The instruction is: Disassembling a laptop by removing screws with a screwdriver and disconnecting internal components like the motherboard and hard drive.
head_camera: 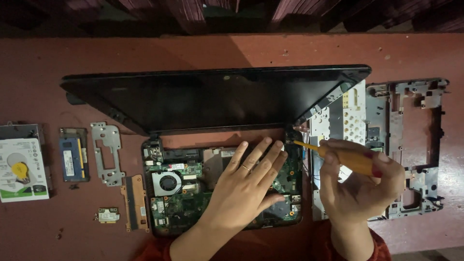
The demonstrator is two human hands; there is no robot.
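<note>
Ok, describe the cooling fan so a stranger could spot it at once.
Start at the opened laptop in the middle of the red table. On its green board, left of the left hand, sits the fan. It is the only round black rotor in a pale square housing.

Dark laptop screen (212, 99) upright (unlit); white-green drive label (21, 169) far left.

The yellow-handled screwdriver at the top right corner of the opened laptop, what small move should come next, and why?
Probably settle the tip squarely into the fastener by the hinge before turning. The right hand holds the yellow-handled screwdriver at a slant, its tip at the green circuit board's upper right corner beside the black screen hinge; whether it is seated is unclear. The left hand already lies flat on the board, steadying it.
</note>
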